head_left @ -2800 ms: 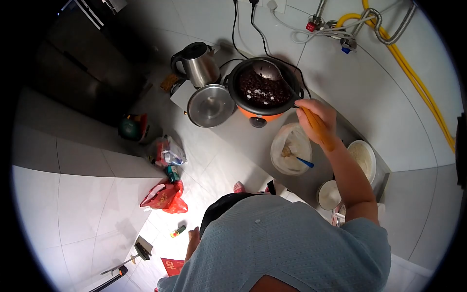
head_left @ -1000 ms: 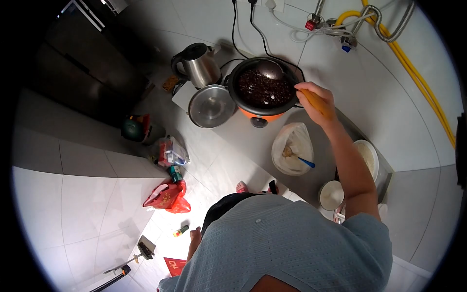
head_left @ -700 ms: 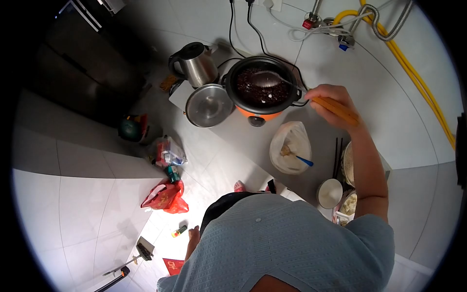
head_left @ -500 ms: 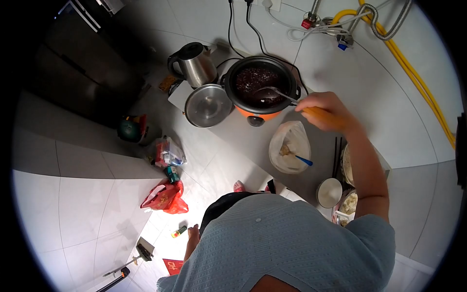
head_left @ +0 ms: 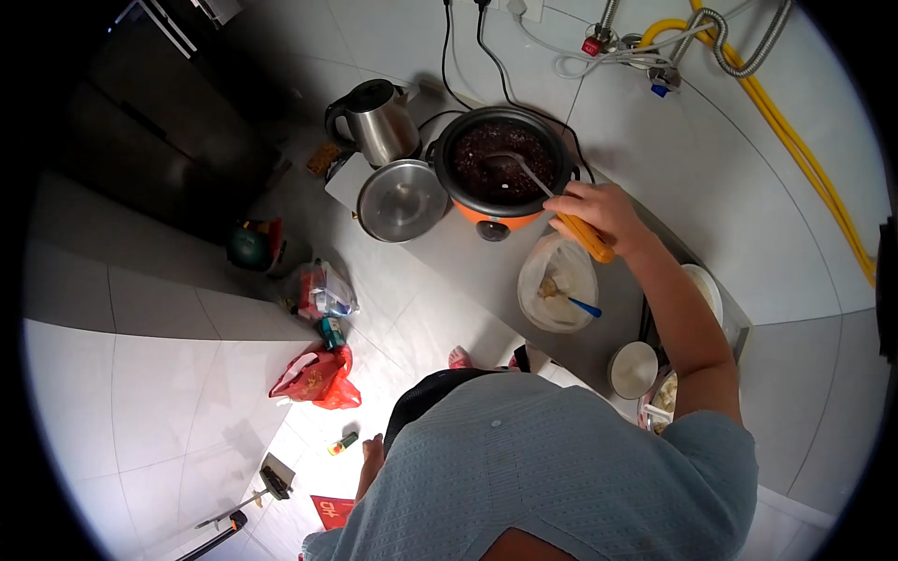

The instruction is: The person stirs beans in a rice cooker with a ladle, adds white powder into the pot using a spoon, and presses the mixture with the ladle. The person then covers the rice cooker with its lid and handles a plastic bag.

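Observation:
My right hand (head_left: 599, 217) is closed round the orange handle of a large metal spoon (head_left: 538, 178). The spoon's bowl sits in dark, reddish-brown grainy food in an orange electric cooker (head_left: 488, 211) with a black pot. Below this hand is a bowl lined with a thin plastic bag (head_left: 535, 301), holding some pale food and a blue-handled spoon (head_left: 584, 307). My left hand (head_left: 372, 454) hangs low beside my body, only partly visible, and its grip cannot be made out.
A steel kettle (head_left: 382, 126) and an upturned metal lid (head_left: 402, 201) stand left of the cooker. A white cup (head_left: 634, 369) and dishes of food are at the right. Black cords run behind the cooker. On the floor are a red bag (head_left: 318, 376) and a broom (head_left: 275, 482).
My right hand has moved left and slightly down, tilting the spoon's handle more steeply downward. The spoon's bowl has shifted up a little within the dark food.

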Demonstrator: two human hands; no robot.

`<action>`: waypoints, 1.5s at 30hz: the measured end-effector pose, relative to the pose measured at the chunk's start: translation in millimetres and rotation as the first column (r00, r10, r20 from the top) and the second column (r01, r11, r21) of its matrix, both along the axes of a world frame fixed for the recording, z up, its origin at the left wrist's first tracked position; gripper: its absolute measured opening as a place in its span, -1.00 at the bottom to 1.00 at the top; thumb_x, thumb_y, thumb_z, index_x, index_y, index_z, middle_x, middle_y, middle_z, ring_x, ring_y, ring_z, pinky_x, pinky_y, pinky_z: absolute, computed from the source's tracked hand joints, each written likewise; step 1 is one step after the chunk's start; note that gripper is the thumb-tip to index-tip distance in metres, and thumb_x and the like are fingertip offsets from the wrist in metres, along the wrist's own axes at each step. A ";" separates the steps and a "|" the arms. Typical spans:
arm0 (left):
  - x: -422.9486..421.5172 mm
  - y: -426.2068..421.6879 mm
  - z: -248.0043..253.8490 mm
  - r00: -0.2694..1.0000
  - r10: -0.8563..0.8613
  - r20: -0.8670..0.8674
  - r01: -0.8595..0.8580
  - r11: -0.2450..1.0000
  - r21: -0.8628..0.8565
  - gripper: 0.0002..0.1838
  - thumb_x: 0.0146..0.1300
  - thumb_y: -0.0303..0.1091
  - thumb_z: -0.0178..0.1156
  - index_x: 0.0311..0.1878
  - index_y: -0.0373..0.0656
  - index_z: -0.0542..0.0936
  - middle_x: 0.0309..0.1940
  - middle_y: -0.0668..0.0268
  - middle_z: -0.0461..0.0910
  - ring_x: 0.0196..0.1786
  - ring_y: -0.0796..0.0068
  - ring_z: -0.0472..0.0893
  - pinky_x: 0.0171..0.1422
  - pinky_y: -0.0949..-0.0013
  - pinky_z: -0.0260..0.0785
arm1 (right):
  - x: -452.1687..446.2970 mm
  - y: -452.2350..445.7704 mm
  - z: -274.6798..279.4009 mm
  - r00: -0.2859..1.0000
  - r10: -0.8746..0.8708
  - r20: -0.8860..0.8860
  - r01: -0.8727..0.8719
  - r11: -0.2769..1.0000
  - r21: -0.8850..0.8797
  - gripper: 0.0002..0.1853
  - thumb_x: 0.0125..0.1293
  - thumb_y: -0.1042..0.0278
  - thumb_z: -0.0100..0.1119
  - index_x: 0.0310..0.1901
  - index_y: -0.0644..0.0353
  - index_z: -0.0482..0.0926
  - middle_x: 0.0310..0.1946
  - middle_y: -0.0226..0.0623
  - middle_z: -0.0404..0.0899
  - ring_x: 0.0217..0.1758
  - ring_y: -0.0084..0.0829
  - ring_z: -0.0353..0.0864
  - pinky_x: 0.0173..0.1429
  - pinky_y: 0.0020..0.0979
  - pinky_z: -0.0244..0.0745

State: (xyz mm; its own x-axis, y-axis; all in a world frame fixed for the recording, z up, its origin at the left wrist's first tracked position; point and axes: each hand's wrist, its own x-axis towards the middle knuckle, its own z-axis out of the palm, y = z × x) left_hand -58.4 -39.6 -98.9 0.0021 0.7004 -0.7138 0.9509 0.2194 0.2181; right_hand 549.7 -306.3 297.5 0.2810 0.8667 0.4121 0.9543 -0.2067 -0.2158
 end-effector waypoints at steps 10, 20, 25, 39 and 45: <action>14.2 -5.2 33.3 0.996 0.091 0.018 -0.088 0.986 -0.141 -0.37 0.06 -0.02 0.15 -0.11 -0.55 0.47 -0.10 -0.23 0.51 -0.02 -0.04 0.52 0.06 0.11 0.33 | 16.6 20.0 2.9 0.913 -0.023 -0.407 0.109 0.976 0.188 -0.86 0.06 0.31 0.27 -0.43 0.16 0.55 -0.62 -0.31 0.53 -0.51 -0.41 0.56 -0.44 -0.45 0.39; -5.1 -11.1 -3.1 0.996 0.081 0.045 -0.079 0.996 -0.033 -0.41 0.07 -0.02 0.16 -0.21 -0.54 0.52 -0.22 -0.20 0.55 -0.12 0.01 0.55 -0.03 0.13 0.35 | 52.1 23.3 -2.6 0.433 -0.154 -0.888 0.494 0.864 0.091 -0.77 0.18 0.18 0.20 -0.40 0.18 0.59 -0.69 -0.48 0.45 -0.72 -0.70 0.32 -0.64 -0.60 0.21; -11.8 -15.1 3.5 0.998 0.034 0.054 -0.032 0.999 -0.027 -0.43 0.08 -0.02 0.16 -0.28 -0.53 0.54 -0.30 -0.20 0.57 -0.17 -0.01 0.56 -0.08 0.10 0.34 | 39.7 25.5 15.1 0.699 -0.336 -0.632 0.415 0.909 -0.024 -0.81 0.16 0.23 0.20 -0.40 0.18 0.57 -0.66 -0.39 0.49 -0.64 -0.63 0.41 -0.53 -0.53 0.32; -23.1 -17.0 -7.6 0.998 0.001 0.061 -0.001 1.000 0.003 -0.42 0.07 0.02 0.12 -0.38 -0.53 0.55 -0.39 -0.22 0.56 -0.22 -0.07 0.55 -0.12 0.06 0.33 | 58.8 17.9 -2.8 0.456 -0.138 -0.879 0.385 0.921 0.055 -0.85 0.17 0.30 0.12 -0.39 0.21 0.56 -0.72 -0.42 0.43 -0.71 -0.68 0.35 -0.63 -0.62 0.18; -23.6 -20.5 -5.4 0.999 0.014 0.043 -0.014 1.000 0.021 -0.42 0.06 -0.01 0.13 -0.34 -0.54 0.54 -0.36 -0.21 0.57 -0.20 -0.05 0.56 -0.11 0.07 0.33 | 77.3 16.0 -21.4 0.261 -0.063 -0.963 0.571 0.815 0.101 -0.76 0.14 0.23 0.12 -0.38 0.26 0.55 -0.77 -0.32 0.41 -0.87 -0.63 0.21 -0.77 -0.62 -0.01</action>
